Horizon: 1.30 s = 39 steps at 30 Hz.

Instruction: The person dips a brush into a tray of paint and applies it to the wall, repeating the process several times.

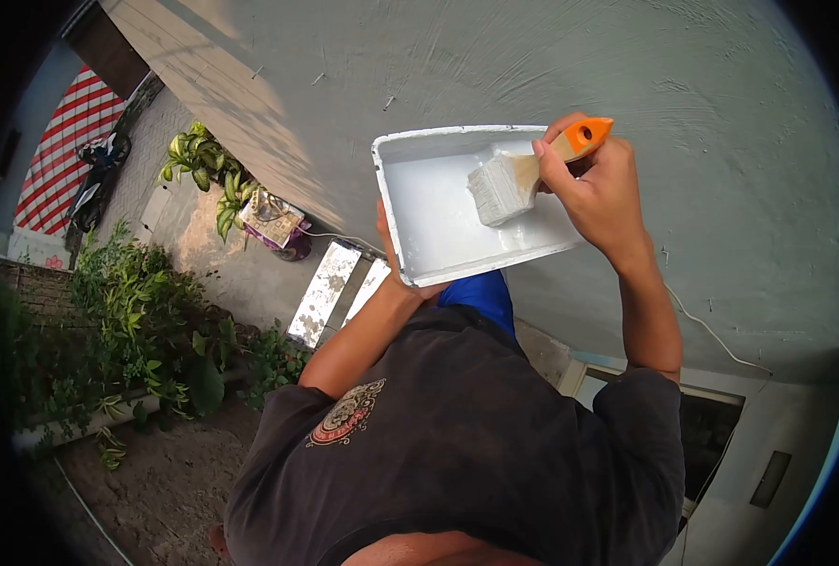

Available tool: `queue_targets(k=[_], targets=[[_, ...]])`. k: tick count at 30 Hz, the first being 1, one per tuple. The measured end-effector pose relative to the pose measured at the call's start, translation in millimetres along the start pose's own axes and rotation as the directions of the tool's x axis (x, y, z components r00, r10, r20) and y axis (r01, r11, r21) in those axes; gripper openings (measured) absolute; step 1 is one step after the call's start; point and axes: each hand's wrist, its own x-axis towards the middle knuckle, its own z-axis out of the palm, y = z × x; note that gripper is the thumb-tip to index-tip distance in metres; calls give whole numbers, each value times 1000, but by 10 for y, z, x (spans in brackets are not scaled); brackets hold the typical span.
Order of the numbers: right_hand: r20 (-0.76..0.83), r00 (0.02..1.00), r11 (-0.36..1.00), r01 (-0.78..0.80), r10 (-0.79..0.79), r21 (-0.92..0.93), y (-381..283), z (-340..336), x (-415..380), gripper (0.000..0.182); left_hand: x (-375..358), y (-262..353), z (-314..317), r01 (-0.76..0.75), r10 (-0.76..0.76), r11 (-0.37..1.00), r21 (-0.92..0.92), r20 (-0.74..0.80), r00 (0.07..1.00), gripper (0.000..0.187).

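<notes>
My right hand grips a paintbrush by its handle, whose end is orange. The wide bristles, coated in white paint, rest inside a white paint tray. White paint covers the tray's bottom. At the tray's left side, my left hand supports it from the side and below; most of its fingers are hidden behind the tray. The tray is held in front of my body, close to a grey wall.
Several nails stick out of the wall, and a thin cable hangs along it. Below left stands a paint-spotted white bench, near a potted plant. Bushes grow at left; a motorcycle is parked farther off.
</notes>
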Motion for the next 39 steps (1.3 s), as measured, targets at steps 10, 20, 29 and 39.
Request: queue_targets(k=[10, 20, 29, 39], targets=[[21, 1000, 1000, 2, -3, 20, -14, -80, 41, 16, -35, -27, -214, 173, -56, 865, -471, 253, 966, 103], [-68, 926, 815, -289, 370, 503, 305, -533, -196, 20, -7, -3, -175, 181, -143, 963, -199, 194, 971, 69], [-246, 867, 649, -111, 434, 753, 92, -1264, -315, 19, 480, 142, 552, 271, -294, 953, 136, 193, 936, 76], [-508, 859, 743, 296, 69, 601, -1122, -2929, 405, 19, 923, 46, 1540, 353, -370, 926, 132, 492, 788, 108]])
